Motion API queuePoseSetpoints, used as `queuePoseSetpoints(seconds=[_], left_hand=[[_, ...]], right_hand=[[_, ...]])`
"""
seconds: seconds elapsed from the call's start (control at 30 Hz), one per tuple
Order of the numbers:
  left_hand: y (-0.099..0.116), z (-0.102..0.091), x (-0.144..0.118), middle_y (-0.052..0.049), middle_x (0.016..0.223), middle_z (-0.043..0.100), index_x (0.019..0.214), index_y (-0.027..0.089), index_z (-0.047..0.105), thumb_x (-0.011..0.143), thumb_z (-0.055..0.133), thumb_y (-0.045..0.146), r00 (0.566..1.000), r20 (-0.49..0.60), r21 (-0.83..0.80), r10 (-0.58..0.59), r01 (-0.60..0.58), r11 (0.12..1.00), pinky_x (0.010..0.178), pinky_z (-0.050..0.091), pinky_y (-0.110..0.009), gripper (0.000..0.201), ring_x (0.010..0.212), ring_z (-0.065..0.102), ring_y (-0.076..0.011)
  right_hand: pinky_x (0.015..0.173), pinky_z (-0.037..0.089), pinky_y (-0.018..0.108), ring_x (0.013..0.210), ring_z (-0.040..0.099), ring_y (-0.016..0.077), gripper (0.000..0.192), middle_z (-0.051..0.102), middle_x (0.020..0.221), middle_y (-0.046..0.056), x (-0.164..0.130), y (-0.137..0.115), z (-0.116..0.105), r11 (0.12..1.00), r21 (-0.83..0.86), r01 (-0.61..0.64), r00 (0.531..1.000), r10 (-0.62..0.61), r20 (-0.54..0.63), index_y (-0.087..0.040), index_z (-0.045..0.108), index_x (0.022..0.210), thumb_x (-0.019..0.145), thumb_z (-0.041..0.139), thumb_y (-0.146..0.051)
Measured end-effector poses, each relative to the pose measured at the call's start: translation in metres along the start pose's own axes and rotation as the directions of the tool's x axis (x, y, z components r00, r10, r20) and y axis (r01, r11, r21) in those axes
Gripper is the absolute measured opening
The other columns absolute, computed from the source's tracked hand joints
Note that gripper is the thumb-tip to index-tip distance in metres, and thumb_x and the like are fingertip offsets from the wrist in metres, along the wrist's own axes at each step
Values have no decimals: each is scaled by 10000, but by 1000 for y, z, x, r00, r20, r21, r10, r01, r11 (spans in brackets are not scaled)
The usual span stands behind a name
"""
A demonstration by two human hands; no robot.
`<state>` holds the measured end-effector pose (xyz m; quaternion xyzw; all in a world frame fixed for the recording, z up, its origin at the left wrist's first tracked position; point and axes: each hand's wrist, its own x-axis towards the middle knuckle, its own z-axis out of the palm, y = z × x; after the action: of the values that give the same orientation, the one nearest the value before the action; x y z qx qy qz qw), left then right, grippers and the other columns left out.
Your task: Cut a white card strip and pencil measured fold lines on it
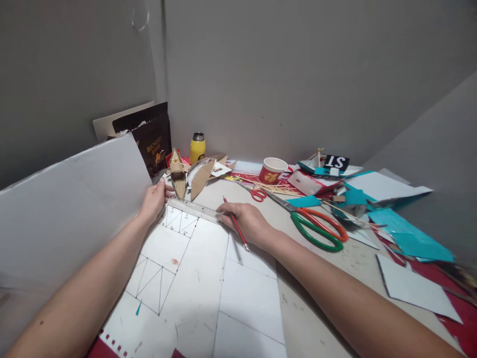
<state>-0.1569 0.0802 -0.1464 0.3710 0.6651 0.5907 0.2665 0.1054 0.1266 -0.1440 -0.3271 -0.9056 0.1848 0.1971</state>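
A cluttered worktable (320, 278) sits in the corner of grey walls, its pale top strewn with turquoise paper scraps (410, 233), loose white sheets and thin wooden sticks. A yellow metal flask (197, 147) and a red-and-white paper cup (273, 170) stand near the back wall, with a dark printed paper bag (151, 136) leaning in the corner. Large scissors with green and orange handles (316, 226) lie open to the right of the hands, and a big white board (67, 209) stands tilted at the left edge.

Both forearms reach forward over a white card sheet marked with ruled pencil lines (208, 288). The left hand (152, 201) lies flat, fingers pressing the far left end of a clear plastic ruler (194, 208) that rests across the top of the sheet. The right hand (248, 222) steadies the ruler's other end with its fingertips while gripping a red pencil (236, 225), which is tucked between the fingers and slants back toward the wrist
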Motion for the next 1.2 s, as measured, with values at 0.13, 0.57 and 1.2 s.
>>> queuePoseSetpoints(seconds=[0.13,0.57,1.2], left_hand=[[0,0,0,-73,546,666,613,170,662,868,477,604,1000,4,0,0,0,1000,494,373,-268,536,449,485,-137],[1,1,-2,-51,537,651,621,166,651,819,498,675,1000,-6,-1,-1,1,1000,487,360,-256,567,436,475,-128],[-2,0,-1,30,659,615,813,156,632,952,476,526,998,30,47,-56,54,997,576,485,-286,425,527,552,-110]], right_hand=[[677,459,273,761,692,213,174,762,872,68,0,0,0,1000,-8,-7,1000,7,4,-209,736,967,873,592,-228],[648,450,280,748,689,222,207,758,875,78,0,0,0,1000,-16,2,1000,-2,13,-202,728,971,886,549,-260],[708,475,299,810,699,235,198,760,905,75,0,4,3,999,-23,-28,999,28,23,-204,719,997,888,567,-268]])
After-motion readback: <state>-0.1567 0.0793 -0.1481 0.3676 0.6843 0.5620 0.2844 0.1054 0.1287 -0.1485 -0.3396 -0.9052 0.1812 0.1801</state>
